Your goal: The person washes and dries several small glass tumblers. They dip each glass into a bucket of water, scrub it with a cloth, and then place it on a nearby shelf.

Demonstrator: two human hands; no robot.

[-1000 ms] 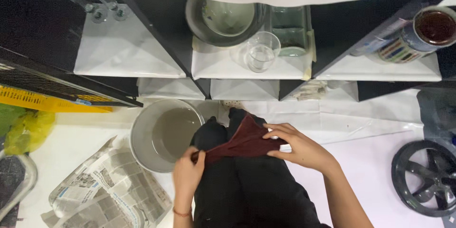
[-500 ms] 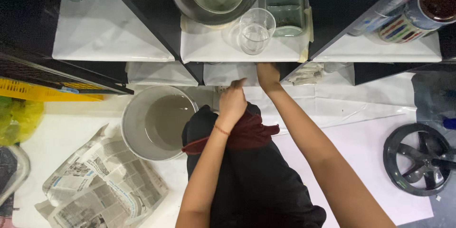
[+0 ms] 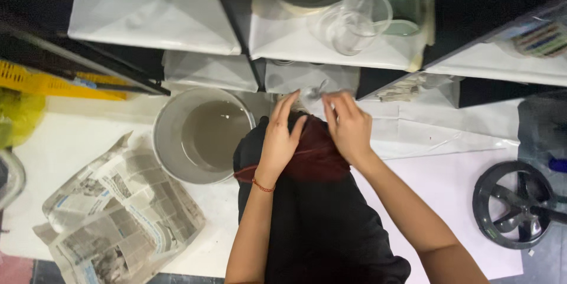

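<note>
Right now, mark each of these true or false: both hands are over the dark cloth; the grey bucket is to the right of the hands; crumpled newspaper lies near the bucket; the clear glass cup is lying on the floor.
1. Both hands are over the dark cloth. True: the left hand and right hand rest on the dark cloth.
2. The grey bucket is right of the hands. False: the grey bucket sits to their left.
3. Crumpled newspaper lies near the bucket. True: the newspaper is beside it.
4. The clear glass cup lies on the floor. False: the clear glass cup stands on a shelf.
</note>
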